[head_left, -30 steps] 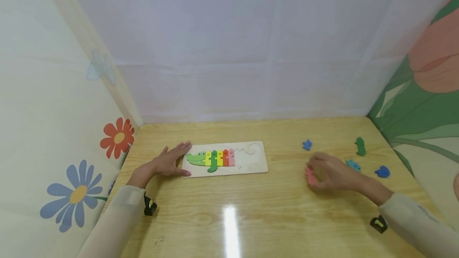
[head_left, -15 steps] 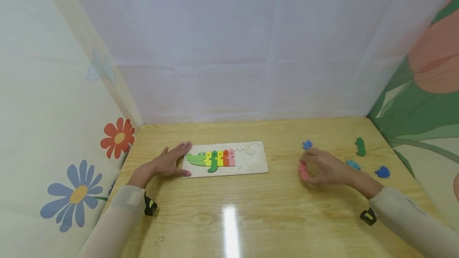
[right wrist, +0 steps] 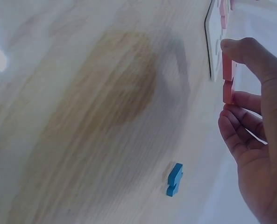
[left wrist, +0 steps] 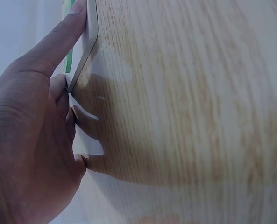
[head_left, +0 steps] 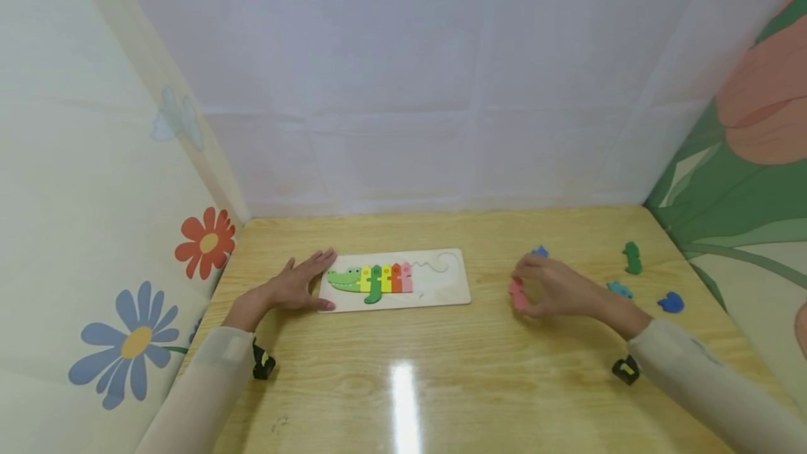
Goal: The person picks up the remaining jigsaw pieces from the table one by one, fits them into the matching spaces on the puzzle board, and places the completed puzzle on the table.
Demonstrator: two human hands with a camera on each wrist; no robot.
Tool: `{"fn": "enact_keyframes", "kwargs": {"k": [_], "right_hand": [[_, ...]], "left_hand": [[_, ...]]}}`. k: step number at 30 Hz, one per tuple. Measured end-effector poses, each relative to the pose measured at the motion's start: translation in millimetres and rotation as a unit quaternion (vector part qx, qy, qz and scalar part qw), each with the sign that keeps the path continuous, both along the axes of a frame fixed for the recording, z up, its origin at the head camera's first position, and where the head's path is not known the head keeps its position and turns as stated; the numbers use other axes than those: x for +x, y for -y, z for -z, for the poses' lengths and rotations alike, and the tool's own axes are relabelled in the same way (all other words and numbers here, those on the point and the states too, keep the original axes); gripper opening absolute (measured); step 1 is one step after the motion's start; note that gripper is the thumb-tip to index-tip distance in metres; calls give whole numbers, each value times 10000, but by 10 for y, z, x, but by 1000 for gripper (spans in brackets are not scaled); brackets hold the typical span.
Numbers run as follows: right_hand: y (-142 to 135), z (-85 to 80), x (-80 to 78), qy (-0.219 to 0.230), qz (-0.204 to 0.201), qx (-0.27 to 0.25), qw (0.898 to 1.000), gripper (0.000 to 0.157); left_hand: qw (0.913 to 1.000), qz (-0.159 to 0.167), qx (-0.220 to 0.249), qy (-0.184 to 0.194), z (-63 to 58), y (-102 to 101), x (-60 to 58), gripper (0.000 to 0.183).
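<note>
In the head view, my right hand has shifted leftward over the last second, bringing a pink piece nearer the board. It is not yet on it: table shows between. My left hand has stayed put, thumb and fingers spread wide at the board's far end. Between my hands, the crocodile has its head and five coloured strips in; the rest is bare wood with a curly outline. A blue piece peeps out just beyond my right hand.

In the left wrist view, my thumb lies along the board, beside a strip of green.

In the right wrist view, I pinch the pink piece between thumb and fingertips; it looks thick, flat-sided and notched along its edge.
</note>
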State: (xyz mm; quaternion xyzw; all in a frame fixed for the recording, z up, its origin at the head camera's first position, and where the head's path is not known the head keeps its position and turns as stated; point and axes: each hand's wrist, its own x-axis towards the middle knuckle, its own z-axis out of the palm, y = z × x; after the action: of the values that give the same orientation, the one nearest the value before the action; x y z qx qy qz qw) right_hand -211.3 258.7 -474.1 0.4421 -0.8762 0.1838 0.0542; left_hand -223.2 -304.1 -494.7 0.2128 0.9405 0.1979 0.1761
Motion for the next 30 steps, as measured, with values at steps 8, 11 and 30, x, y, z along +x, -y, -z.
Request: {"fn": "enact_keyframes", "kwargs": {"k": [8,11,30], "right_hand": [[123,-22,-114,-260,-204,-237,9992,46],[183,-33,-152,-298,-240,-284,9989,46],[504,-42,-266,148,-118,-314,9993,52]], "left_hand": [[10000,-21,25,39,-22,-15,11,112],[10000,-6,34,20,-33,-17,15,112],[9999,91,-51,-58,-18,-3,14,113]]}}
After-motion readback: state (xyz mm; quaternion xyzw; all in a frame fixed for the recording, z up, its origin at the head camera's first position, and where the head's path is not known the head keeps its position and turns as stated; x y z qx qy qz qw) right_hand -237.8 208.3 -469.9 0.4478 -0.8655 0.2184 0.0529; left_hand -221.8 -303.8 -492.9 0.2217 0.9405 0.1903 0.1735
